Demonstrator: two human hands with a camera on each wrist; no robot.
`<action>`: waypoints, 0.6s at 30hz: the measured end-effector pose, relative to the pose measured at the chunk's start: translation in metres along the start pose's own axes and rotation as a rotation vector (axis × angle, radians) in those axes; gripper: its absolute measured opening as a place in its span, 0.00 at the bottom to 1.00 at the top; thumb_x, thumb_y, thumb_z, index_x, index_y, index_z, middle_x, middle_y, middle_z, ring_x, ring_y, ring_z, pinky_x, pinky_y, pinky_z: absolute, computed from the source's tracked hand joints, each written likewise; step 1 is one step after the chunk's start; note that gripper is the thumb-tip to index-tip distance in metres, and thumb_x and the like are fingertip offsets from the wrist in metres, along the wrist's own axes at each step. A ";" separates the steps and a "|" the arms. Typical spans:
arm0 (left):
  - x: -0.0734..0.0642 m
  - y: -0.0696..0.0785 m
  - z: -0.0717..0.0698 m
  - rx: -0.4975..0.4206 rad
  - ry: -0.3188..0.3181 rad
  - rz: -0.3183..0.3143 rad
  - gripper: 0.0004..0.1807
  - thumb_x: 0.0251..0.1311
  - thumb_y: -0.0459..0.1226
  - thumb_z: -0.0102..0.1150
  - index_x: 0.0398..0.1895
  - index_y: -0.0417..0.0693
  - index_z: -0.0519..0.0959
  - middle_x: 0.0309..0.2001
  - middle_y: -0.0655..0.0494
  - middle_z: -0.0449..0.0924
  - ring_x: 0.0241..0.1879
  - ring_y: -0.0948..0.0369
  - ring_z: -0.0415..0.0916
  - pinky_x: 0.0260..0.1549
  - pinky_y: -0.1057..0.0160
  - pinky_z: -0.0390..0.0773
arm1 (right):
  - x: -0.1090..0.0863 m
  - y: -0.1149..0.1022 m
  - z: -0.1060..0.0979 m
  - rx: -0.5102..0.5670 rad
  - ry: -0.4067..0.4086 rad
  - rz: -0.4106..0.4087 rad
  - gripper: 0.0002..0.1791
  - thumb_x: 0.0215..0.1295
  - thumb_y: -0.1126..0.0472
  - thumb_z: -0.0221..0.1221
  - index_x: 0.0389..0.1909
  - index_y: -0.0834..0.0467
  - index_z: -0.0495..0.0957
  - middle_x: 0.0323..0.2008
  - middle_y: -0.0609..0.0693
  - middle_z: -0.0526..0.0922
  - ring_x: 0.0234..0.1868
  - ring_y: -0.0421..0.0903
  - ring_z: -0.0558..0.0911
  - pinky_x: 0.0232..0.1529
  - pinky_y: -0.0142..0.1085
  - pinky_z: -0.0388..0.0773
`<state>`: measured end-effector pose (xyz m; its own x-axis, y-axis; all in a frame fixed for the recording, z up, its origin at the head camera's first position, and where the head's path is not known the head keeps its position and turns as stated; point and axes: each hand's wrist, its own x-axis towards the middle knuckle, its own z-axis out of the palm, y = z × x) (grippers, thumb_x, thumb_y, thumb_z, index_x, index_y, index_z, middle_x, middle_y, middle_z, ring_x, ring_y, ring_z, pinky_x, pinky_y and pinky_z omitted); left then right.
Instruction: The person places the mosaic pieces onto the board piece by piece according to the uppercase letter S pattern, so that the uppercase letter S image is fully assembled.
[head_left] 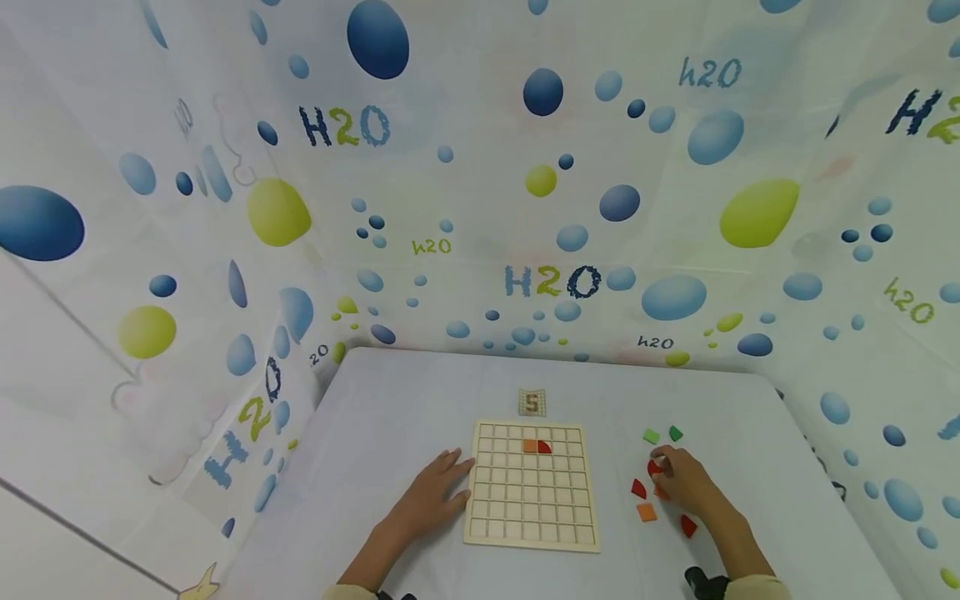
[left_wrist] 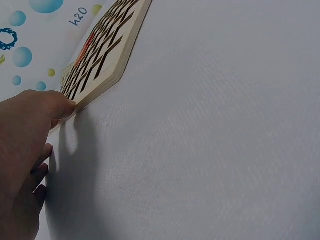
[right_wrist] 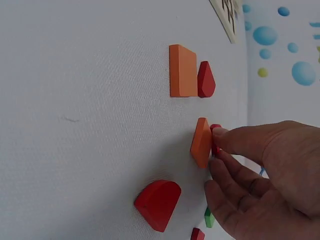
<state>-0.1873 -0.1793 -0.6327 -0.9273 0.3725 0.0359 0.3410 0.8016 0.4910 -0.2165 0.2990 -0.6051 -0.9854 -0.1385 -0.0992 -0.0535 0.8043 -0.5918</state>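
Observation:
A square-grid wooden board [head_left: 531,500] lies on the table, with an orange square tile [head_left: 530,446] and a red quarter-circle tile [head_left: 544,447] side by side in an upper row. My left hand [head_left: 431,497] rests at the board's left edge, fingers spread and thumb tip against the rim. To the right of the board, my right hand [head_left: 686,481] pinches a red tile [right_wrist: 215,147] between thumb and fingers. Another orange tile [right_wrist: 201,143] lies right beside that red one, partly covered by the hand in the head view.
Around the right hand lie a green square [head_left: 651,436], a dark green tile [head_left: 676,433], two more red tiles, one left [head_left: 638,488] and one nearer [head_left: 688,526], and an orange square [head_left: 647,512]. A small patterned card [head_left: 532,402] sits beyond the board. Printed curtains surround the white table.

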 end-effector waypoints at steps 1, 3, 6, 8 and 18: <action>0.000 0.000 0.000 0.000 -0.003 -0.006 0.31 0.75 0.49 0.59 0.77 0.53 0.71 0.79 0.43 0.64 0.80 0.40 0.59 0.76 0.37 0.65 | 0.000 0.000 -0.001 -0.002 -0.005 -0.011 0.15 0.70 0.69 0.64 0.55 0.67 0.78 0.44 0.59 0.81 0.45 0.53 0.81 0.48 0.51 0.87; 0.000 -0.001 0.000 -0.002 0.001 0.000 0.31 0.74 0.48 0.60 0.77 0.52 0.72 0.79 0.42 0.65 0.79 0.39 0.59 0.75 0.36 0.65 | 0.001 0.000 0.000 -0.007 -0.007 -0.021 0.14 0.70 0.69 0.64 0.54 0.65 0.79 0.43 0.58 0.81 0.44 0.53 0.81 0.48 0.50 0.87; 0.001 0.000 -0.001 -0.010 -0.003 -0.005 0.31 0.74 0.48 0.59 0.77 0.53 0.72 0.79 0.43 0.64 0.80 0.39 0.59 0.75 0.35 0.64 | 0.003 0.001 0.000 -0.013 -0.006 -0.032 0.12 0.70 0.68 0.65 0.52 0.64 0.80 0.42 0.57 0.82 0.44 0.52 0.82 0.47 0.50 0.86; 0.000 0.000 -0.001 -0.012 -0.002 -0.002 0.31 0.74 0.48 0.60 0.77 0.52 0.72 0.79 0.42 0.65 0.79 0.39 0.59 0.75 0.35 0.65 | 0.004 0.002 0.001 -0.012 0.000 -0.029 0.11 0.70 0.66 0.66 0.50 0.64 0.80 0.41 0.56 0.82 0.44 0.52 0.82 0.47 0.50 0.86; 0.000 0.002 -0.002 -0.012 -0.014 -0.020 0.31 0.75 0.48 0.59 0.78 0.53 0.71 0.80 0.44 0.64 0.80 0.40 0.59 0.76 0.36 0.64 | 0.011 -0.001 0.014 -0.020 0.053 -0.064 0.11 0.70 0.63 0.68 0.48 0.63 0.81 0.39 0.53 0.78 0.40 0.47 0.76 0.40 0.36 0.83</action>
<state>-0.1869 -0.1783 -0.6298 -0.9315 0.3634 0.0140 0.3209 0.8033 0.5017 -0.2251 0.2884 -0.6173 -0.9869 -0.1601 -0.0191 -0.1195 0.8061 -0.5796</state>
